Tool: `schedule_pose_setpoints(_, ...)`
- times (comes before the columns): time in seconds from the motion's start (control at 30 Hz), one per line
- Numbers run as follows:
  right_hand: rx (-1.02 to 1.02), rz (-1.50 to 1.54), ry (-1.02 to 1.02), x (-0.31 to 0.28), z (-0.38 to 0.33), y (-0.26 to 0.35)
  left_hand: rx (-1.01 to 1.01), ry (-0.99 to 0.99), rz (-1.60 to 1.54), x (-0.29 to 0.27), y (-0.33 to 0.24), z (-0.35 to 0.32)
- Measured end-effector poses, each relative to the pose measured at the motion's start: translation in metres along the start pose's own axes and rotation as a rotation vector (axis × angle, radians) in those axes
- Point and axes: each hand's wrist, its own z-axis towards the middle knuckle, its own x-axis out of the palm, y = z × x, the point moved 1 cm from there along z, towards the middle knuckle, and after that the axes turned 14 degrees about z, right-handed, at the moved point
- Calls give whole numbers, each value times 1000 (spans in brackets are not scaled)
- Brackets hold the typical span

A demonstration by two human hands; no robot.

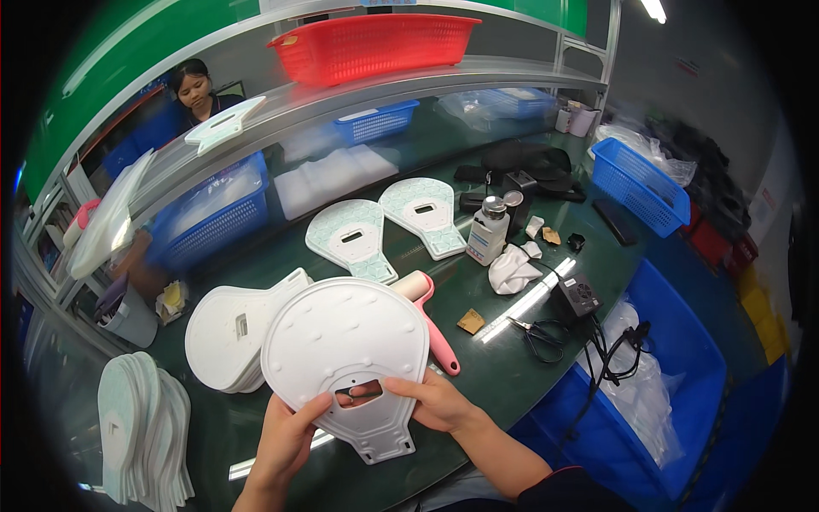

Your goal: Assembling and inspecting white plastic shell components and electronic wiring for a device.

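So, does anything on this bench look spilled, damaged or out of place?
I see no spill, and the held white panel shows no visible damage. Only mildly untidy: a crumpled white cloth and small scraps lie loose beside the white bottle.

A white studded panel (345, 337), held up toward seven o'clock in the head view, points its broad rounded end at twelve, its narrower end between five and six, an oblong slot through its lower half.
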Motion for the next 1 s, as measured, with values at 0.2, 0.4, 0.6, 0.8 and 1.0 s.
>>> schedule_pose_setpoints(0.2, -9, -35, -1, 4, 5, -3, -32, 22, 13, -10, 0, -2)
schedule_pose_setpoints(0.4, -178, -88, -105, 9, 0, -8, 14, 91, 22, -12, 6, 5)
schedule_pose_setpoints(0.6, -219, -113, -131, -1, 0, -15, 60, 144, -11, -20, 15, 5)
schedule_pose_setpoints(0.8, -289, -78, -228, -1, -3, -15, 81, 171, 19, -15, 12, -1)
schedule_pose_setpoints(1.0, -283, -59, -177, 4, -4, -15, 117, 155, 42, -13, 3, -8)
